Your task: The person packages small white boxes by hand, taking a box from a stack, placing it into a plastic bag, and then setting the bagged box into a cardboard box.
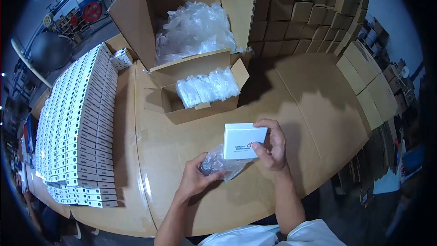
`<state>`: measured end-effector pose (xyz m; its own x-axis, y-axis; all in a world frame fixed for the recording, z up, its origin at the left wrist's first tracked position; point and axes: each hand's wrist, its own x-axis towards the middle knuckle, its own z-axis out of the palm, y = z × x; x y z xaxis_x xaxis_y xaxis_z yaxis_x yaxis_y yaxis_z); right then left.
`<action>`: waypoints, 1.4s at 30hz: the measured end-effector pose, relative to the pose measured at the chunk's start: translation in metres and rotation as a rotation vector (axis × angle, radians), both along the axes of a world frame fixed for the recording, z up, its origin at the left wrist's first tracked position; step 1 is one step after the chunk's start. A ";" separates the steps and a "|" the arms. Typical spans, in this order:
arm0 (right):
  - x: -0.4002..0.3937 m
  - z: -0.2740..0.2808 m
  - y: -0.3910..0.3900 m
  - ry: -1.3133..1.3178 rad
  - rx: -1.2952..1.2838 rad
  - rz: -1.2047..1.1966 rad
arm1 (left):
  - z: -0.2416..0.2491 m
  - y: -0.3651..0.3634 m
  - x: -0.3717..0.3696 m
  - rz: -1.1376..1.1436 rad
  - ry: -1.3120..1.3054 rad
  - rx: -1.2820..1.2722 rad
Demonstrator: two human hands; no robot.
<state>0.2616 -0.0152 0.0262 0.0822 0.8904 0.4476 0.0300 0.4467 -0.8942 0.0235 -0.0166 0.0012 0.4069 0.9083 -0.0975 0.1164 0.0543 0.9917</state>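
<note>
My right hand (272,148) grips a flat white box (239,137) by its right side, thumb across the front near the printed lettering and a small red mark. Just below and left of it, my left hand (199,175) pinches a clear plastic bag (225,166). The box's lower edge overlaps the top of the bag in this view. Beyond both hands stands an open cardboard carton (191,115) with several plastic-wrapped white packs (207,87) lined up in it.
A large open carton (239,9) full of clear plastic bags (195,29) stands behind the small one. Tall stacks of small white boxes (82,123) line the left side. Brown cartons (291,11) form a wall at the back right. Cardboard (309,123) covers the table.
</note>
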 end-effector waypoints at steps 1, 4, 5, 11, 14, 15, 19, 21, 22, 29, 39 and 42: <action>0.000 -0.001 0.001 0.008 0.007 -0.020 | -0.001 0.000 0.000 0.007 -0.009 -0.003; 0.003 -0.003 0.002 -0.016 0.005 -0.061 | -0.003 0.002 -0.003 -0.021 0.005 -0.009; 0.004 -0.004 0.002 -0.047 0.015 -0.035 | -0.003 0.002 -0.003 -0.039 0.015 -0.010; -0.007 0.000 0.003 -0.058 0.037 0.025 | -0.005 0.000 -0.001 -0.030 0.014 -0.007; -0.007 0.005 0.002 0.066 -0.027 0.007 | -0.004 0.001 -0.002 -0.012 0.063 0.007; -0.006 0.005 0.003 0.100 -0.047 0.016 | -0.004 0.002 -0.003 -0.007 0.064 0.014; -0.004 0.005 0.005 -0.025 -0.072 0.084 | 0.002 0.000 0.000 0.013 0.041 0.045; -0.008 0.004 0.008 -0.124 -0.007 0.036 | 0.000 -0.001 0.003 0.019 -0.001 0.041; -0.011 0.002 0.010 -0.153 0.024 0.014 | -0.005 -0.001 0.002 0.021 -0.028 0.026; -0.021 -0.008 0.013 -0.070 -0.037 0.097 | -0.004 0.002 0.000 0.018 -0.080 0.042; -0.026 -0.012 0.012 -0.122 -0.179 0.166 | -0.009 0.006 -0.003 0.172 -0.234 -0.049; -0.026 -0.011 0.011 -0.118 -0.177 0.234 | -0.010 0.006 -0.003 0.237 -0.245 -0.114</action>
